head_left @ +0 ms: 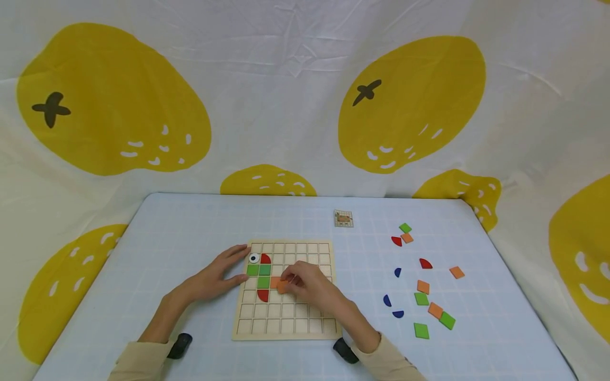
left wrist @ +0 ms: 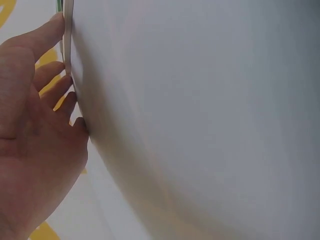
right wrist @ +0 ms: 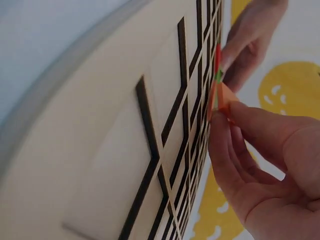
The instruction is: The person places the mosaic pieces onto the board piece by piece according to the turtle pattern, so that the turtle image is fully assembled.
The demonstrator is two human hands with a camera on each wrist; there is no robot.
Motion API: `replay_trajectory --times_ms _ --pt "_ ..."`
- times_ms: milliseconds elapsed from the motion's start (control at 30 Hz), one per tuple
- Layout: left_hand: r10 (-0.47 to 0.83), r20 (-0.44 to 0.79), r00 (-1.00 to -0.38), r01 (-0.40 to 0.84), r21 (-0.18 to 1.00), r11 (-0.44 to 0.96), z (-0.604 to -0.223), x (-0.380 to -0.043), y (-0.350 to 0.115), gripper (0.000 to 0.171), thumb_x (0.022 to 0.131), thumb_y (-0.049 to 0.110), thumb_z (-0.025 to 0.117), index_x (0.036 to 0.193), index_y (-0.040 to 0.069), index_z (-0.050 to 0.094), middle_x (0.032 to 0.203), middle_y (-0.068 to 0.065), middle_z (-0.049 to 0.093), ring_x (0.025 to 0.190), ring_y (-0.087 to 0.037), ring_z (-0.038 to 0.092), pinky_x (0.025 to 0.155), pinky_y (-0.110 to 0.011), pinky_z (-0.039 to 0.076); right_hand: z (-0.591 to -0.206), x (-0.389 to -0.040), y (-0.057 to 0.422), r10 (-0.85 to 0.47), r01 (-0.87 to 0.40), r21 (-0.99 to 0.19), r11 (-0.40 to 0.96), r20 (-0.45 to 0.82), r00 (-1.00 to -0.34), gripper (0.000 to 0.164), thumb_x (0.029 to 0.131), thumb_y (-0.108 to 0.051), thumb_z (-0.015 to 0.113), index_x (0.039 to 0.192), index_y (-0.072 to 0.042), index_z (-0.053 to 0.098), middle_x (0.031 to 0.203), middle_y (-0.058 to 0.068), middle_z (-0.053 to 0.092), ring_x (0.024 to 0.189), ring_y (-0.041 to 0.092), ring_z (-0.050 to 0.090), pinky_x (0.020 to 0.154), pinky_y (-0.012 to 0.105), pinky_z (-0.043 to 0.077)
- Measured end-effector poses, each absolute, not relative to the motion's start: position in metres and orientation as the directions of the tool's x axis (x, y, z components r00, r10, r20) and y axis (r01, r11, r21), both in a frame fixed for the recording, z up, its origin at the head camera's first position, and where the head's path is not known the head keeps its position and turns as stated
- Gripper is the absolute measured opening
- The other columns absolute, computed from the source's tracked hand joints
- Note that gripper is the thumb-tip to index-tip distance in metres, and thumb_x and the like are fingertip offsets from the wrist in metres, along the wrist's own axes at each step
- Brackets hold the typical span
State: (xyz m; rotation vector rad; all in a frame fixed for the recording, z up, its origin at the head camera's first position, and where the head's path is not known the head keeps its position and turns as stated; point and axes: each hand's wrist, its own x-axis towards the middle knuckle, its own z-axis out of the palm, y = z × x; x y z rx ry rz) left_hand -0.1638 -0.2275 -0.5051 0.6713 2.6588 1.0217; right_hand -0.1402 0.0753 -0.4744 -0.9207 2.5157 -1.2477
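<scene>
A wooden grid board (head_left: 281, 336) lies on the table. In its upper left cells sit a white eye piece (head_left: 254, 258), red quarter-circles (head_left: 265, 259), green squares (head_left: 263, 282) and an orange square (head_left: 275, 282). My right hand (head_left: 310, 283) pinches another orange square (head_left: 282, 288) between thumb and fingers, tilted just over the board beside the placed orange one; the right wrist view shows this orange square (right wrist: 228, 100) at the fingertips. My left hand (head_left: 214, 278) touches the board's left edge with relaxed fingers; the left wrist view shows this hand (left wrist: 40, 125) against the rim.
Loose pieces lie on the right of the table: green squares (head_left: 421, 330), orange squares (head_left: 457, 272), red quarter-circles (head_left: 426, 263) and blue half-circles (head_left: 398, 314). A small picture card (head_left: 343, 218) lies behind the board. A fabric with yellow fruit shapes hangs behind.
</scene>
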Motion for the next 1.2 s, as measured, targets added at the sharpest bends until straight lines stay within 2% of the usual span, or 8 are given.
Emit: replay_trajectory --times_ms 333,600,900,1200 --pt "0.487 -0.035 -0.872 0.343 0.666 0.662 -0.497 -0.163 -0.225 0.072 0.099 0.031 0.071 0.158 0.004 0.039 0.164 -0.020 0.031 0.150 -0.045 0.025 0.116 -0.065 0.028 -0.476 -0.137 0.061 -0.613 -0.433 -0.783 0.446 0.085 -0.786 0.007 0.096 0.000 0.070 0.102 -0.001 0.072 0.095 0.007 0.069 0.086 0.009 0.063 0.078 0.021 0.053" --pt "0.495 -0.026 -0.868 0.358 0.659 0.662 -0.498 -0.164 -0.226 0.071 0.099 0.032 0.071 0.157 0.004 0.041 0.163 -0.020 0.032 0.149 -0.045 0.026 0.116 -0.066 0.029 -0.478 -0.135 0.056 -0.582 -0.426 -0.752 0.503 0.070 -0.810 0.004 0.093 -0.002 0.075 0.097 -0.003 0.076 0.087 -0.002 0.065 0.078 0.002 0.057 0.070 0.017 0.051" --pt "0.496 -0.021 -0.868 0.355 0.672 0.650 -0.500 -0.165 -0.228 0.073 0.099 0.033 0.071 0.157 0.004 0.040 0.163 -0.021 0.031 0.149 -0.045 0.025 0.115 -0.068 0.027 -0.478 -0.133 0.058 -0.584 -0.387 -0.775 0.500 0.029 -0.812 0.005 0.093 -0.003 0.075 0.098 -0.003 0.077 0.087 -0.003 0.066 0.078 0.000 0.056 0.071 0.017 0.051" --pt "0.496 -0.008 -0.868 0.354 0.692 0.630 -0.505 -0.165 -0.229 0.072 0.099 0.034 0.071 0.158 0.006 0.040 0.163 -0.020 0.031 0.149 -0.046 0.024 0.115 -0.069 0.027 -0.482 -0.132 0.055 -0.588 -0.422 -0.776 0.469 0.082 -0.805 0.007 0.091 0.000 0.077 0.098 -0.001 0.076 0.089 0.002 0.069 0.077 0.001 0.056 0.070 0.016 0.050"
